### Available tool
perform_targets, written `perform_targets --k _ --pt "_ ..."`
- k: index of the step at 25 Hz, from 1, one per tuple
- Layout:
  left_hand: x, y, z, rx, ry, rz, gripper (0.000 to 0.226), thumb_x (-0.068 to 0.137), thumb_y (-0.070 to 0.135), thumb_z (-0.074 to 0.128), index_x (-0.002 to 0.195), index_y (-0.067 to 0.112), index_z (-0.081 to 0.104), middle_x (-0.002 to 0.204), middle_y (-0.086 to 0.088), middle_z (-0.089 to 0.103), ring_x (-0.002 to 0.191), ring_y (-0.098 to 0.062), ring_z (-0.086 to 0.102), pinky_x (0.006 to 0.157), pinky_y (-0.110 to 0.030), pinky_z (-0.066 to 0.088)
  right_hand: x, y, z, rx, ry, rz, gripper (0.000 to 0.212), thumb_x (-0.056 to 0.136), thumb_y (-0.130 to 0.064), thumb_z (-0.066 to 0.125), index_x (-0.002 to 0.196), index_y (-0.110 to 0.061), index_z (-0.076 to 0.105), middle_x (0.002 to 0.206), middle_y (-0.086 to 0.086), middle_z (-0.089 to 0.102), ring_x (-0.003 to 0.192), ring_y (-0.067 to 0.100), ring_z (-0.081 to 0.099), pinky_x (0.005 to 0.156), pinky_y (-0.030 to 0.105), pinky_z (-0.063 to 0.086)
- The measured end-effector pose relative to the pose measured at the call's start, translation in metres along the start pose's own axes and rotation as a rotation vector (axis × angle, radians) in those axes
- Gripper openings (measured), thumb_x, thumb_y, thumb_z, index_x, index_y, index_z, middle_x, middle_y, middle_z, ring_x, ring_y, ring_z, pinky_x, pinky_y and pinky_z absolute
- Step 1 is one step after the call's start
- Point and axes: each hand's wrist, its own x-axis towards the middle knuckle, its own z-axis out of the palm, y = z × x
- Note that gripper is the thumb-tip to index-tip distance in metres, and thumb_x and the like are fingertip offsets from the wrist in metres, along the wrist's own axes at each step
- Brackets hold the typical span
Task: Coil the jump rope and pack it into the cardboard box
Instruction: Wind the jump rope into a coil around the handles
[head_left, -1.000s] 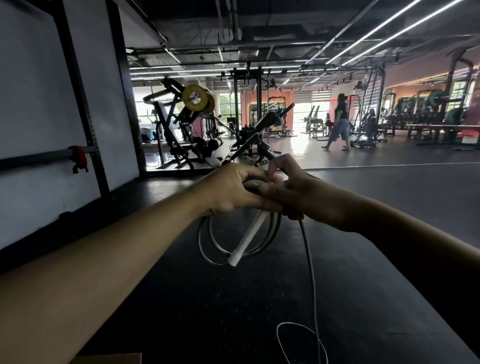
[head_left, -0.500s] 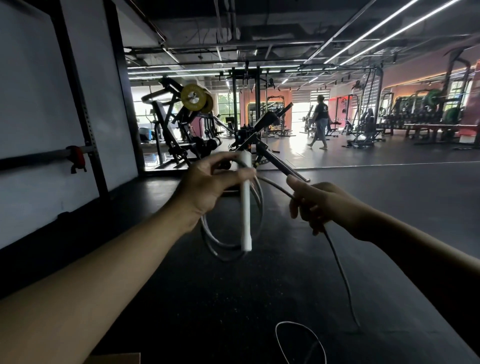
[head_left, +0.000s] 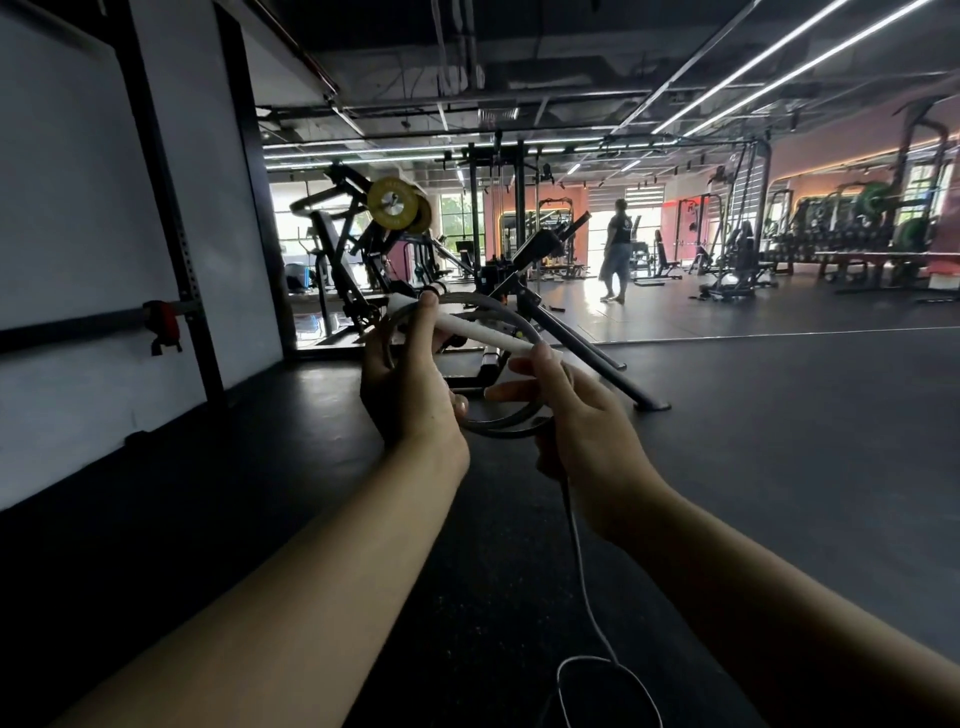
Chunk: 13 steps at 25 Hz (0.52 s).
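My left hand (head_left: 410, 384) grips the coiled loops of the grey jump rope (head_left: 511, 421) at chest height, with the white handle (head_left: 472, 328) lying across the coil and pinned under the fingertips. My right hand (head_left: 576, 421) holds the rope at the coil's right side, its thumb resting on the handle's lower end. The loose cord (head_left: 584, 582) hangs from the right hand down to a loop on the black floor. The cardboard box is out of view.
A black weight machine (head_left: 524, 291) with angled legs stands right behind the hands. A white wall with a black rack upright (head_left: 171, 218) runs along the left. A person (head_left: 618, 249) stands far back among gym machines. Dark rubber floor (head_left: 779, 441) spreads around.
My right hand came back to the coil with another turn of rope. The white handle swung from hanging upright to lying slanted across the coil. The hanging cord has shortened.
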Motion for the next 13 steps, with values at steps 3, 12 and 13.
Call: perform_targets --k 3,12,13 --pt "-0.003 0.000 -0.006 0.011 0.030 -0.049 0.027 0.081 0.047 0.079 0.100 0.029 0.074 0.082 0.009 0.077 0.037 -0.004 0.044 0.037 -0.022 0.038 0.003 -0.002 -0.001 0.045 0.030 0.049 0.041 0.104 -0.045 0.048 0.113 -0.012 0.070 0.071 0.004 0.061 0.042 0.006 0.032 0.042 0.024 0.024" --pt "0.043 0.001 -0.050 0.517 -0.378 0.297 0.033 0.084 0.040 0.061 0.116 0.033 0.064 0.122 0.006 0.067 0.116 -0.013 0.064 0.089 -0.026 0.052 0.014 -0.020 -0.023 -0.491 -0.097 -0.033 0.040 0.105 -0.039 0.048 0.100 -0.003 0.065 0.064 0.000 0.054 0.039 0.002 0.035 0.039 0.019 0.026" --pt "0.046 0.006 -0.049 0.605 -0.538 0.377 0.034 0.085 0.045 0.059 0.117 0.037 0.065 0.126 0.009 0.065 0.119 -0.008 0.062 0.092 -0.025 0.051 0.015 -0.024 -0.024 -0.565 -0.140 -0.063 0.039 0.105 -0.037 0.048 0.099 -0.003 0.066 0.065 0.000 0.055 0.040 0.000 0.038 0.038 0.017 0.028"
